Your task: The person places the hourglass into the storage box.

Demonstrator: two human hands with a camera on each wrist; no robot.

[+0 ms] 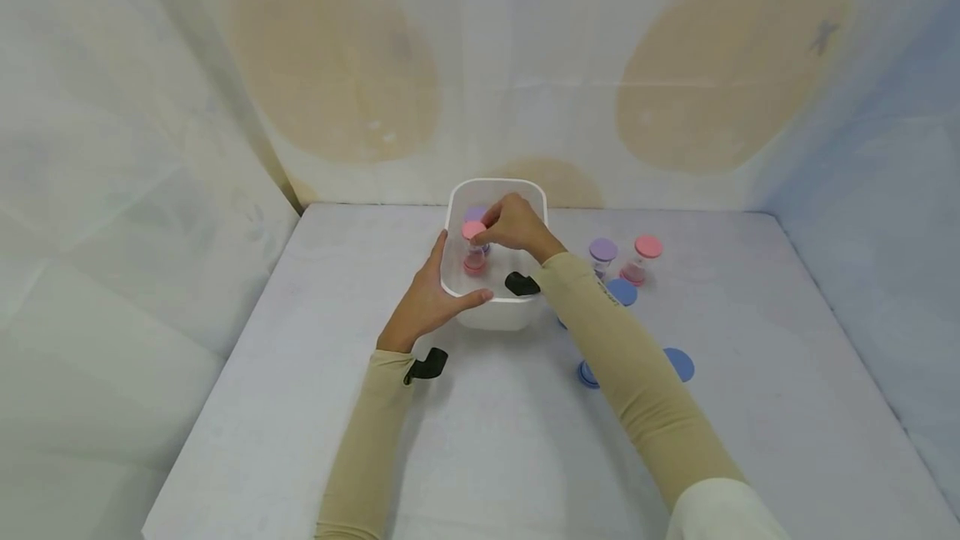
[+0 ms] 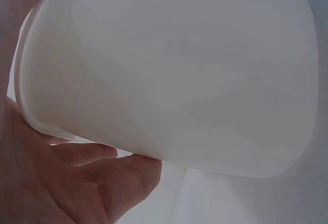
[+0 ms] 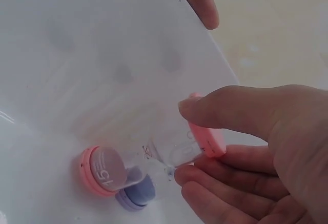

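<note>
Right hand (image 1: pixel 516 227) pinched pink-capped clear sand timer (image 1: pixel 474 247) inside white plastic tub (image 1: pixel 497 313), left hand (image 1: pixel 429 298) gripped tub's near-left wall, near counter's far edge.

In the head view the right forearm covers parts of two blue-capped sand timers (image 1: pixel 679 363) on the worktop (image 1: pixel 750 407), and the purple timer (image 1: pixel 476 213) inside the white tub (image 1: pixel 495 315) hides behind the fingers. The left wrist view is filled by the tub's wall, its contents unseen.

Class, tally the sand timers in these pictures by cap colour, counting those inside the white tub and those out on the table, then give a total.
Pink timers: 2
Purple timers: 2
Blue timers: 2, it seems; the right sleeve partly hides both
Total: 6
</note>
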